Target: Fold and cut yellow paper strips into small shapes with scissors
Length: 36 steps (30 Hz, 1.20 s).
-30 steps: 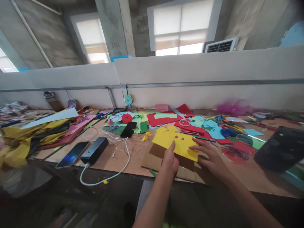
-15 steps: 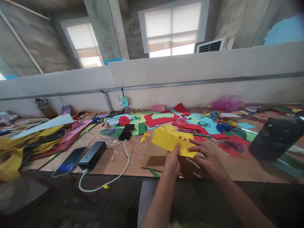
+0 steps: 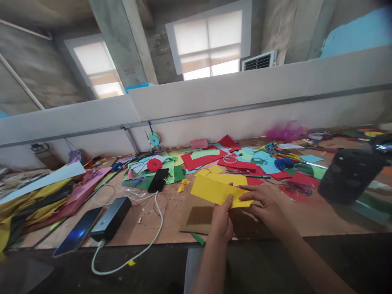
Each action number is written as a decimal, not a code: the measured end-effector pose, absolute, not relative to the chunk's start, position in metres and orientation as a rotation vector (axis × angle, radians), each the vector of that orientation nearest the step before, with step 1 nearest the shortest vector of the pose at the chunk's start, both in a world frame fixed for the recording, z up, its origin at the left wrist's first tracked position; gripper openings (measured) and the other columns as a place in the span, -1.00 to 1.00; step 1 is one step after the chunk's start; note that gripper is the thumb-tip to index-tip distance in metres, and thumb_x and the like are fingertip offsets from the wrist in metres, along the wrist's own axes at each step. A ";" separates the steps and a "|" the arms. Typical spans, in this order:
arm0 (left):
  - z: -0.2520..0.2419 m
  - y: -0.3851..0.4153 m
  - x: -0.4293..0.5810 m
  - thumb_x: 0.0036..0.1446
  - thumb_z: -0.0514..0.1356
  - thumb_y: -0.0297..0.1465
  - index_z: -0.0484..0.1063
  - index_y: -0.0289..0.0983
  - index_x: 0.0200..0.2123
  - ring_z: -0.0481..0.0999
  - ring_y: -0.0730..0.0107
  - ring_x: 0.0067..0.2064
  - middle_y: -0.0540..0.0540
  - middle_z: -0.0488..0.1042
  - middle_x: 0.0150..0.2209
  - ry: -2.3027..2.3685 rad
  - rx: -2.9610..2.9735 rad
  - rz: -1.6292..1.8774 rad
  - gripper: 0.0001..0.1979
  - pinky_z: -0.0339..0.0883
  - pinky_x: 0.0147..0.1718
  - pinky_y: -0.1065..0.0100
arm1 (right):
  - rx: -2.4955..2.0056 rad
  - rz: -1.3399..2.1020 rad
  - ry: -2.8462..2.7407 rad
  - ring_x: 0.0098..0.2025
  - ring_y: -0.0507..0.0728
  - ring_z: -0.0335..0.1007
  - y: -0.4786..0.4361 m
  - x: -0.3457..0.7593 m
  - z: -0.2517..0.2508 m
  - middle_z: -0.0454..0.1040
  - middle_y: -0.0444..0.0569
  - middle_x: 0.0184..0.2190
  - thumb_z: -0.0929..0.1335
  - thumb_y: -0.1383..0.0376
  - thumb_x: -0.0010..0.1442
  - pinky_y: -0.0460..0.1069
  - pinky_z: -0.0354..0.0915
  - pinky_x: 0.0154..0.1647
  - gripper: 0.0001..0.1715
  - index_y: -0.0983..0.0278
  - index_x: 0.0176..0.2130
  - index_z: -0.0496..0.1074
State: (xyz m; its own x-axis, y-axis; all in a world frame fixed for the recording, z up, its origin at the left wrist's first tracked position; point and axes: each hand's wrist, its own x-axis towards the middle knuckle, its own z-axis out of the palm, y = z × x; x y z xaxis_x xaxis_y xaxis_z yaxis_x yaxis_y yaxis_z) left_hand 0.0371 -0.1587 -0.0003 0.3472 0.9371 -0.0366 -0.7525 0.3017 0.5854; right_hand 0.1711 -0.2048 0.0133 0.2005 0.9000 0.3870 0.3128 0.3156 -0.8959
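A folded-looking strip of yellow paper (image 3: 211, 190) is held above the table, tilted down to the right. My left hand (image 3: 223, 220) pinches its lower edge, thumb on the near face and the other fingers mostly hidden behind. At the right end, my right hand (image 3: 266, 206) is closed on the paper with its fingertips lying over the near face. Beneath them lies a piece of brown cardboard (image 3: 194, 220), partly in shadow. More yellow pieces (image 3: 240, 179) show just behind the strip, and small thread snips (image 3: 238, 171) rest on red sheets beyond.
A black power bank (image 3: 112, 218) with a white cable (image 3: 159, 220), a phone (image 3: 78, 230) and a second dark phone (image 3: 158, 180) lie to the left. Coloured sheets (image 3: 196, 160) and blue yarn (image 3: 284, 163) cover the back. A dark bottle-like object (image 3: 346, 175) stands right.
My right hand's fingers have moved further onto the near face of the yellow paper. The left hand keeps its pinch. The camera view has tilted and shifted slightly.
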 end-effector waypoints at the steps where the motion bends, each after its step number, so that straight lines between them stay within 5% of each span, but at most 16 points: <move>1: 0.000 -0.159 0.037 -0.07 0.39 -0.44 0.51 -0.26 0.00 0.42 0.08 0.16 -0.18 0.54 0.03 0.404 0.526 1.161 -0.51 0.22 0.19 0.16 | -1.230 0.572 -1.412 0.17 0.31 0.29 -0.205 0.172 0.013 0.43 0.01 0.10 0.41 0.35 0.03 0.18 0.31 0.09 -0.81 0.13 -0.31 0.59; 6: -0.002 -0.158 0.036 -0.05 0.38 -0.43 0.47 -0.26 0.06 0.47 0.06 0.10 -0.20 0.56 -0.01 0.389 0.560 1.145 -0.47 0.24 0.16 0.12 | -1.209 0.422 -1.608 0.22 0.30 0.21 -0.209 0.177 0.013 0.20 -0.07 0.29 0.37 0.46 0.01 0.23 0.22 0.19 -0.59 0.06 -0.20 0.61; 11: -0.003 -0.158 0.035 -0.05 0.38 -0.43 0.43 -0.25 0.10 0.44 0.06 0.13 -0.20 0.52 0.05 0.377 0.575 1.155 -0.42 0.23 0.17 0.12 | -1.217 0.344 -1.754 0.24 0.33 0.18 -0.209 0.180 0.012 0.21 -0.06 0.29 0.38 0.41 0.10 0.27 0.14 0.23 -0.70 0.06 -0.24 0.62; 16: -0.003 -0.158 0.034 -0.11 0.38 -0.50 0.45 -0.23 0.08 0.40 0.08 0.17 -0.16 0.52 0.05 0.372 0.602 1.142 -0.40 0.18 0.20 0.16 | -1.290 0.390 -1.632 0.18 0.33 0.26 -0.205 0.180 0.013 0.39 0.01 0.14 0.43 0.23 0.15 0.25 0.20 0.18 -0.91 0.10 -0.35 0.60; 21: -0.003 -0.158 0.034 -0.15 0.39 -0.49 0.47 -0.24 0.05 0.37 0.06 0.20 -0.18 0.51 0.07 0.388 0.600 1.121 -0.41 0.15 0.22 0.15 | -1.248 0.596 -1.399 0.05 0.28 0.38 -0.201 0.176 0.013 0.48 0.06 -0.03 0.42 0.13 0.15 0.10 0.38 -0.06 -0.80 0.19 -0.41 0.49; 27: -0.002 -0.161 0.034 -0.14 0.42 -0.44 0.50 -0.27 0.01 0.43 0.03 0.15 -0.21 0.53 0.03 0.466 0.549 1.095 -0.45 0.20 0.20 0.10 | -1.336 0.615 -1.268 -0.31 0.19 0.41 -0.194 0.172 0.008 0.46 -0.05 -0.39 0.43 0.07 0.11 0.02 0.32 -0.32 -0.72 0.23 -0.41 0.45; 36: 0.003 -0.163 0.034 -0.10 0.42 -0.41 0.55 -0.30 -0.10 0.47 0.02 0.10 -0.22 0.55 0.00 0.482 0.584 1.071 -0.58 0.29 0.13 0.09 | -1.341 0.510 -1.239 -0.38 0.16 0.35 -0.194 0.169 0.015 0.46 -0.09 -0.45 0.44 0.13 0.09 0.00 0.24 -0.37 -0.76 0.21 -0.48 0.43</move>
State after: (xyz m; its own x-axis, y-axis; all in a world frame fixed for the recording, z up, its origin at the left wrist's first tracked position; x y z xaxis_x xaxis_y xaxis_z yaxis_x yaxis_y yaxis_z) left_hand 0.0345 -0.1631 0.0029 0.4034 0.9111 -0.0848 -0.6675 0.3564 0.6537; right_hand 0.1687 -0.1937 0.0154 0.3413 0.8648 0.3682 0.3551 0.2441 -0.9024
